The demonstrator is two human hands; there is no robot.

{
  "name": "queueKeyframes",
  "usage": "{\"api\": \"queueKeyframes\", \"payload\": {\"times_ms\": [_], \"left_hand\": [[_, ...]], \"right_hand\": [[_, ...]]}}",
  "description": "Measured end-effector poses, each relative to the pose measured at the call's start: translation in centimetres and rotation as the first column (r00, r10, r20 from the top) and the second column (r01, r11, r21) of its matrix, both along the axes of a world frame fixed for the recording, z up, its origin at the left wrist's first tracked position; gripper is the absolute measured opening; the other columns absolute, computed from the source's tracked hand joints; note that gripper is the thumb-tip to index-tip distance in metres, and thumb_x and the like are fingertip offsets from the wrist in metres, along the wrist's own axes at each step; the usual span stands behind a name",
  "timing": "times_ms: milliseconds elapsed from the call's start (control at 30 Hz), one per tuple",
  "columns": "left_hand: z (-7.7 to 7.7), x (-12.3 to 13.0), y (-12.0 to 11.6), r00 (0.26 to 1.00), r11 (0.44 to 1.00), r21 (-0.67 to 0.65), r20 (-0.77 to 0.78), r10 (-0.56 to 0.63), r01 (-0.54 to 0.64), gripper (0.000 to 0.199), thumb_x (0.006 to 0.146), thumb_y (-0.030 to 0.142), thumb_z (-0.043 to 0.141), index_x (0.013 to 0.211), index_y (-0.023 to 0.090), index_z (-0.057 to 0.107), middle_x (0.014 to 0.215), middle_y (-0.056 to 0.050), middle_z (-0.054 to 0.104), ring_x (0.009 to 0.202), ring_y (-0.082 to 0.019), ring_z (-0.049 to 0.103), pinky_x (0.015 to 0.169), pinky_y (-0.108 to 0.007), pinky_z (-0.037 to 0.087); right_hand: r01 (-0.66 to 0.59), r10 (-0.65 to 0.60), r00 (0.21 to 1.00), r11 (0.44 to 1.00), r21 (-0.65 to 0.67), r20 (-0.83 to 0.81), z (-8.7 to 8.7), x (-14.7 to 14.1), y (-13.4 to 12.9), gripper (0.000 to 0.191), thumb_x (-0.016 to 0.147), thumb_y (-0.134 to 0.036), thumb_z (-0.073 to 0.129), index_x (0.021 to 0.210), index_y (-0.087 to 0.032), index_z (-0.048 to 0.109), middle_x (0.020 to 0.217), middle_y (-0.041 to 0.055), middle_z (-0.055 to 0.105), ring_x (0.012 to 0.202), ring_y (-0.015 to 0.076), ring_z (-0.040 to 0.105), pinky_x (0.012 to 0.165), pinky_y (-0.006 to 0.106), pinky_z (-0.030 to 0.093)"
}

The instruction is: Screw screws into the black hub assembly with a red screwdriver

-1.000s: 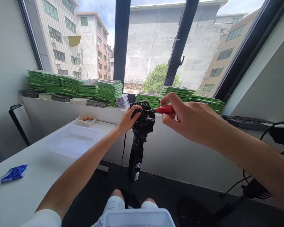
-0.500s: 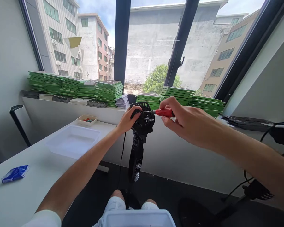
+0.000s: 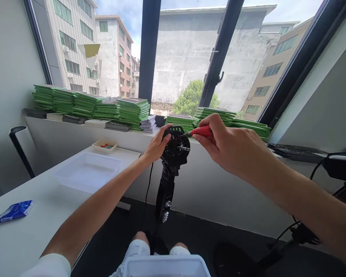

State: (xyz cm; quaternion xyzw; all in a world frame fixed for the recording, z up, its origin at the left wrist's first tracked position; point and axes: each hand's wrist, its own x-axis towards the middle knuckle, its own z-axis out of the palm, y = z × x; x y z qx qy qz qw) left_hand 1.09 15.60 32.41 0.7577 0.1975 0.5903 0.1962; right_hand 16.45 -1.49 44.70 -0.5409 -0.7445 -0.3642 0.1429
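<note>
Screwdriver tip on the blower's round housing, held up in front of the window.

The left hand (image 3: pixel 157 145) clamps the black blower (image 3: pixel 174 148) by its round head from the nine o'clock side, handle hanging down to six o'clock with its cord trailing, so the open face looks toward the tool. The right hand (image 3: pixel 229 148) pinches the red screwdriver (image 3: pixel 200 132) shut in its fingers, coming in from three o'clock, tip touching the housing at about one o'clock. Open air lies all around below; the white table (image 3: pixel 31 234) edge sits well apart at eight o'clock, its clear tray (image 3: pixel 88 171) untouched, and the sill's green stacks (image 3: pixel 132 109) stand behind at twelve.
</note>
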Motion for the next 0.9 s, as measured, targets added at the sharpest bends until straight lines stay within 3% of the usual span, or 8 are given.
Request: {"api": "queueKeyframes", "payload": {"times_ms": [133, 367, 700, 800, 900], "left_hand": [[0.0, 0.4, -0.2, 0.999, 0.999, 0.015, 0.011, 0.036, -0.036, 0.035, 0.105, 0.034, 0.039, 0.138, 0.027, 0.047, 0.139, -0.007, 0.061, 0.127, -0.023, 0.059, 0.109, -0.038, 0.047], [0.1, 0.3, -0.3, 1.000, 1.000, -0.002, 0.011, 0.009, -0.009, 0.035, 0.105, 0.034, 0.039, 0.139, 0.026, 0.046, 0.140, -0.008, 0.060, 0.130, -0.024, 0.057, 0.111, -0.038, 0.045], [-0.2, 0.2, 0.1, 1.000, 0.999, 0.048, 0.000, 0.018, -0.018, 0.035, 0.105, 0.033, 0.039, 0.139, 0.027, 0.045, 0.141, -0.006, 0.060, 0.130, -0.023, 0.058, 0.110, -0.037, 0.047], [-0.2, -0.2, 0.2, 1.000, 0.999, 0.033, -0.018, -0.006, 0.006, 0.036, 0.105, 0.033, 0.040, 0.140, 0.028, 0.045, 0.142, -0.005, 0.059, 0.131, -0.023, 0.057, 0.111, -0.037, 0.047], [-0.3, -0.8, 0.3, 0.999, 0.999, 0.033, -0.024, -0.035, 0.036, 0.042, 0.104, 0.036, 0.043, 0.145, 0.028, 0.042, 0.149, -0.005, 0.053, 0.140, -0.024, 0.049, 0.118, -0.039, 0.041]], "right_hand": [[0.074, -0.081, 0.995, 0.991, 0.114, 0.062, -0.4, -0.4, -0.3, 0.058, 0.101, -0.057, 0.027, 0.118, -0.011, 0.059, 0.056, 0.0034, 0.056, 0.045, 0.0151, 0.044, 0.046, 0.025, 0.022], [0.087, -0.100, 0.991, 0.986, 0.142, 0.085, -0.4, -0.5, -0.3, 0.068, 0.100, -0.064, 0.019, 0.114, -0.012, 0.061, 0.053, 0.0021, 0.052, 0.042, 0.0132, 0.038, 0.046, 0.025, 0.019], [-0.008, 0.001, 0.998, 0.992, 0.125, 0.058, -1.2, 0.0, 0.0, 0.055, 0.101, -0.059, 0.030, 0.114, -0.014, 0.060, 0.064, 0.0029, 0.065, 0.047, 0.0138, 0.050, 0.047, 0.025, 0.025], [-0.108, 0.101, 0.994, 0.971, 0.215, 0.043, -1.7, 0.3, -0.7, 0.044, 0.101, -0.053, 0.039, 0.107, -0.015, 0.062, 0.066, 0.0018, 0.067, 0.051, 0.0129, 0.055, 0.047, 0.025, 0.029], [-0.199, 0.216, 0.976, 0.912, 0.358, -0.007, -3.3, 1.1, -2.8, 0.025, 0.099, -0.040, 0.052, 0.102, -0.017, 0.061, 0.064, -0.0011, 0.066, 0.050, 0.0091, 0.055, 0.047, 0.024, 0.036]]}}
